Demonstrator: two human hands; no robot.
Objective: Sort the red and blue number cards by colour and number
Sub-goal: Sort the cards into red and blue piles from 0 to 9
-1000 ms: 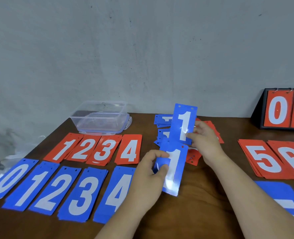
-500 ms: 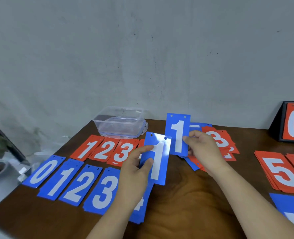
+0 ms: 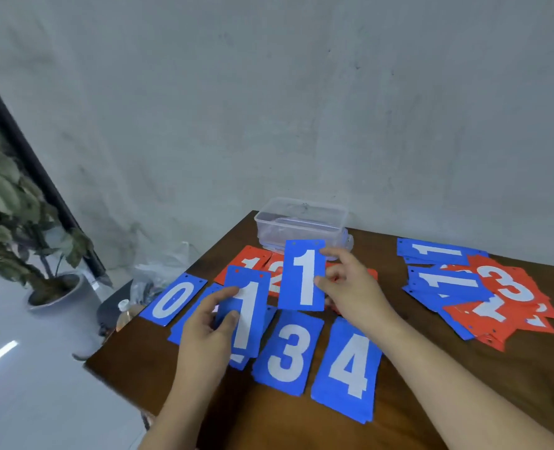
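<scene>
Grips: left grip (image 3: 209, 323) pinches a blue 1 card (image 3: 248, 316); right grip (image 3: 350, 287) pinches a second blue 1 card (image 3: 303, 274), at 1 o'clock of the first.
Blue row: 0 card (image 3: 173, 300), 3 card (image 3: 288, 349), 4 card (image 3: 347, 365) flat on the table (image 3: 464, 368).
Mixed pile (image 3: 509, 287): red and blue, at 3 o'clock.
Clear box (image 3: 301, 219): at 12 o'clock.

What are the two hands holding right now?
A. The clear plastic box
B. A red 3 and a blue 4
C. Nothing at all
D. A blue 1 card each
D: the left hand pinches a blue 1 card over the blue row, and the right hand holds a second blue 1 card upright beside it.
</scene>
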